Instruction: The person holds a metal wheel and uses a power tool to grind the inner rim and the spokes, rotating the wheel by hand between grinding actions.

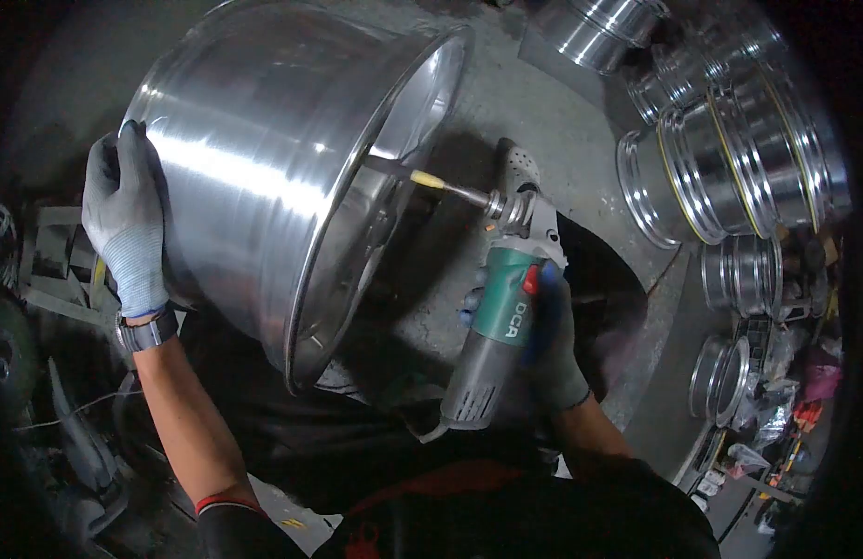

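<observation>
A shiny metal wheel rim (254, 140) lies on its side across my lap, its open face turned to the right. My left hand (124, 205), in a grey-white glove, grips the rim's left edge with the fingers pointing up along it. In my right hand (554, 326), gloved too, is a green and grey angle grinder (492, 326). Its body slants upward, and a long spindle with a yellow-banded dark tip (404, 173) reaches left to the lip of the rim's open face. The tip's end overlaps the lip in this view.
Several polished wheel rims (730, 168) stand on the right, with another rim (599, 33) at the top. Plastic bags and small items (776, 410) lie at the lower right. A metal frame (59, 261) is at the left. My shoe (518, 166) rests on the concrete floor (581, 140).
</observation>
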A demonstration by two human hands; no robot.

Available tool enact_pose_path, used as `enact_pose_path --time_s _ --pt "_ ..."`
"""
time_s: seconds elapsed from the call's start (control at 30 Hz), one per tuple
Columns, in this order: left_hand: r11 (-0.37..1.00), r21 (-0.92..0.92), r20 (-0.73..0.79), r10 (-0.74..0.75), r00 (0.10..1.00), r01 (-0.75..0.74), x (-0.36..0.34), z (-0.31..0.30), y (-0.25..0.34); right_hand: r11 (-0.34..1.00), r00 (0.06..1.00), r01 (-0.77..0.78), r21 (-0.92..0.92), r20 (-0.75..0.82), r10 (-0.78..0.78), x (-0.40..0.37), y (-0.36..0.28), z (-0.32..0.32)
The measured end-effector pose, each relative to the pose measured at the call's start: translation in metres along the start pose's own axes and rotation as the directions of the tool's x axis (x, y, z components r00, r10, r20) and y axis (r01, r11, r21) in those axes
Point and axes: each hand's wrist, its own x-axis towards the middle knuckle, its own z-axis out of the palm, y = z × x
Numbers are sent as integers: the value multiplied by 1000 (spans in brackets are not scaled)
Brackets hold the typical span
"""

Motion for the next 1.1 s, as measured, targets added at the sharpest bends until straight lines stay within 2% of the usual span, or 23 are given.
enact_pose_path --time_s 0.13,0.2,0.27,0.43,0.5,0.53,0.6,0.7,0.77,0.83,0.9,0.97,1.03,1.1 --pt "998 10 -12 62 998 -62 2 3 -9 991 998 30 134 -55 -23 2 -4 11" --pt "997 20 -7 78 997 -77 1 2 -7 989 987 140 -55 -69 -143 7 -10 16" --pt "1000 -20 21 17 1000 -16 0 1 0 990 989 124 -70 -70 -129 7 -10 11" --pt "999 6 4 33 999 -33 1 1 -2 998 992 34 -60 -116 -41 -1 -5 11" --pt "999 17 15 28 999 -28 1 1 -3 998 996 29 54 -88 -24 0 -10 14" --pt "999 33 -8 42 999 -42 -1 1 -3 998 996 31 54 -88 -26 2 -14 16" --pt "997 47 -32 58 998 -56 -1 3 -4 991 988 103 -80 -109 -111 9 -26 23" --pt "998 53 -24 33 999 -32 -1 3 -6 980 979 191 -56 -66 -195 15 -40 33" --pt "999 -7 -14 42 999 -42 -1 3 -6 977 979 201 -76 -27 -204 23 -49 30" --pt "999 19 -25 43 999 -42 -2 3 -3 940 959 254 -228 -71 -276 25 -55 35" --pt "998 44 -35 42 999 -41 -1 3 -3 948 957 251 -197 -96 -274 23 -48 37" --pt "999 -10 -20 48 999 -48 0 4 -7 954 955 249 -168 -121 -271 20 -41 30" --pt "1000 4 -4 27 1000 -27 -1 1 -2 985 987 141 -98 -60 -147 17 -32 11" --pt "1000 18 14 7 1000 -7 -1 2 -5 988 992 114 -106 -33 -118 14 -29 4"
